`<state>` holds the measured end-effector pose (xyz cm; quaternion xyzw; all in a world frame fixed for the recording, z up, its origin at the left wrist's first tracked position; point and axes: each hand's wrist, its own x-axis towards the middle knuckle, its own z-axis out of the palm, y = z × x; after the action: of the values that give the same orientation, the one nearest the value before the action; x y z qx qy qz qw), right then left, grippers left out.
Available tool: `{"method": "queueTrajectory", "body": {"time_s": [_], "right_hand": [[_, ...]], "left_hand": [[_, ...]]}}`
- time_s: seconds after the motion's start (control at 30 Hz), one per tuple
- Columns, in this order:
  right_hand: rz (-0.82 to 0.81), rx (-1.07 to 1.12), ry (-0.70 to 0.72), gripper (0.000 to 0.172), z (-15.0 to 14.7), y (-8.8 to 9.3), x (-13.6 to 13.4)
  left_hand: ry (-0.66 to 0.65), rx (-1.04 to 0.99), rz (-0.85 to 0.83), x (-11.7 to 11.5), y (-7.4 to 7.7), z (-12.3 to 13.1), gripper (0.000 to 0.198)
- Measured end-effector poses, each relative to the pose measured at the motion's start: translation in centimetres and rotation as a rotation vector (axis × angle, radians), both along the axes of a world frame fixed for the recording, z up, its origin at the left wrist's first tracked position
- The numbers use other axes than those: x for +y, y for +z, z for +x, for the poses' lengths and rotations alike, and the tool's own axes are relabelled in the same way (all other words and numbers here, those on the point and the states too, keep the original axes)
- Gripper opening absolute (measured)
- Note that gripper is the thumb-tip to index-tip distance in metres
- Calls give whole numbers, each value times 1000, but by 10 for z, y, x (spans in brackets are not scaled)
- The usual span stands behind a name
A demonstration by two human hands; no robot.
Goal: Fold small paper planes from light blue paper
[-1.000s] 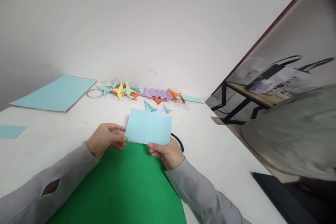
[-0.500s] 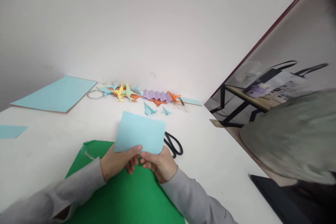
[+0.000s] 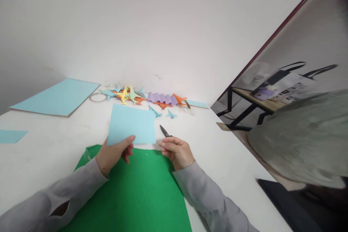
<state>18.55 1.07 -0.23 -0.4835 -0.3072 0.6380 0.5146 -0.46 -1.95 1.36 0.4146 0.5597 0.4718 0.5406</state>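
Note:
My left hand grips a light blue sheet of paper by its lower edge, with the thumb on the front face. The sheet is held up, tilted, over the far edge of a green sheet. My right hand is just right of the paper, apart from it, with thumb and fingers drawn together and nothing visible between them. Past its knuckles the dark blades of a pair of scissors show on the white table. The hand hides the scissors' handles.
Folded paper figures in several colours lie along the wall, beside a purple pleated paper. Two small blue folded pieces lie nearer. Large blue sheets and a wire ring are at left. Another person's sleeve is at right.
My right hand has let go of the blue paper and moved right, over the scissors' handles. My left hand has carried the paper left and slightly away, uncovering the blades.

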Motion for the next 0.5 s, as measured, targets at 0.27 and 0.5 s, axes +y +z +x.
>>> {"method": "queueTrajectory", "body": {"time_s": [0.27,0.5], "right_hand": [[116,35,215,34,-15,-2,-17],[100,0,426,29,-24,-9,-31]], "left_hand": [[-103,-26,-47,-5,-1,6,36],[-339,117,-3,-13,-11,15,35]]}}
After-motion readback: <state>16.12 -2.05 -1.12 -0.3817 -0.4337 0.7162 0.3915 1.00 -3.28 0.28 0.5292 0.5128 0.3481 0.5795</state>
